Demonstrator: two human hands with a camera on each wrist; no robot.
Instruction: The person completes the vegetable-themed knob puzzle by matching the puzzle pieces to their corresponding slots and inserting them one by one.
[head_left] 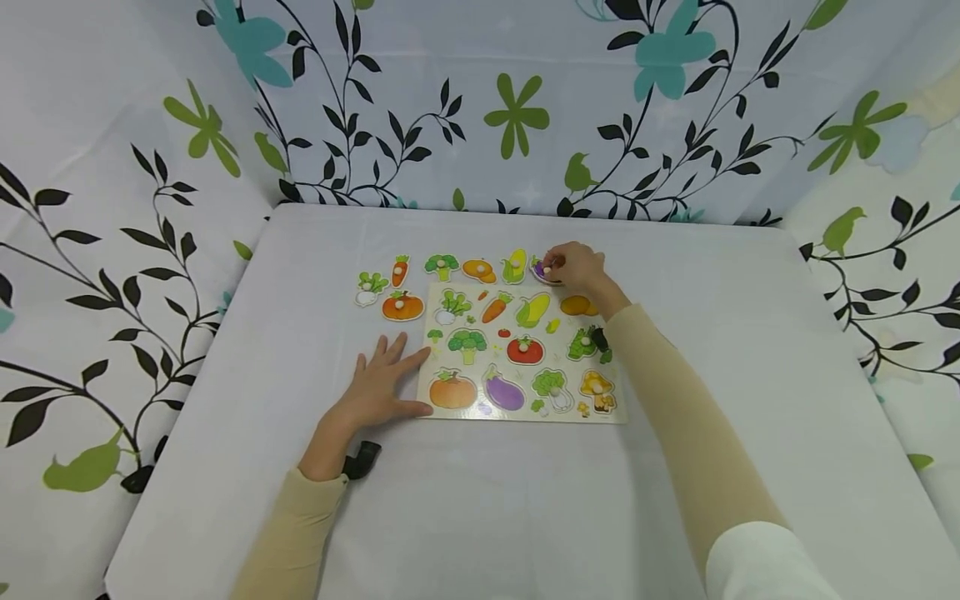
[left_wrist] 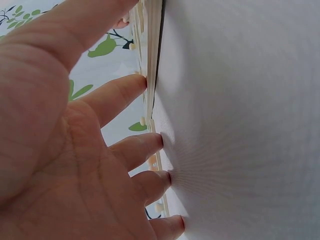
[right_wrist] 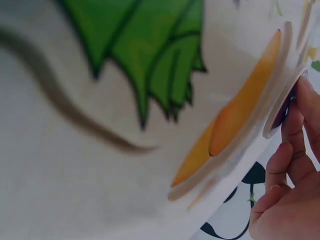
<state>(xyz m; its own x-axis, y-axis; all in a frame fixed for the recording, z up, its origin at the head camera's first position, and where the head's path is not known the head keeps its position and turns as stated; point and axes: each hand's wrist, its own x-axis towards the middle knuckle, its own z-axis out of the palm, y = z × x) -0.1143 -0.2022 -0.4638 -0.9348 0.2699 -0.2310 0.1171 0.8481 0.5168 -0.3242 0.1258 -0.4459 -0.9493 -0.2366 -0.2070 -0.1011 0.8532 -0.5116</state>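
My right hand [head_left: 579, 268] pinches the purple eggplant puzzle piece [head_left: 538, 271] at the far edge of the wooden vegetable puzzle board [head_left: 487, 358]. In the right wrist view the thumb and fingertips are on the face of the eggplant piece [right_wrist: 279, 112], which is tilted edge-on, beside the potato picture [right_wrist: 235, 120] on the board. Fingers spread, my left hand [head_left: 378, 383] rests at the left edge of the board. The left wrist view shows the thumb and index fingertip against the board's side [left_wrist: 154, 55], the other fingertips on the white tabletop.
Along the board's far side lie loose knobbed pieces: corn [head_left: 514, 267], potato [head_left: 478, 270] and broccoli [head_left: 442, 265]. Left of them are the carrot [head_left: 400, 271], pumpkin [head_left: 402, 306] and white radish [head_left: 369, 287]. The white table [head_left: 510, 508] is bordered by a leaf-patterned curtain [head_left: 465, 108].
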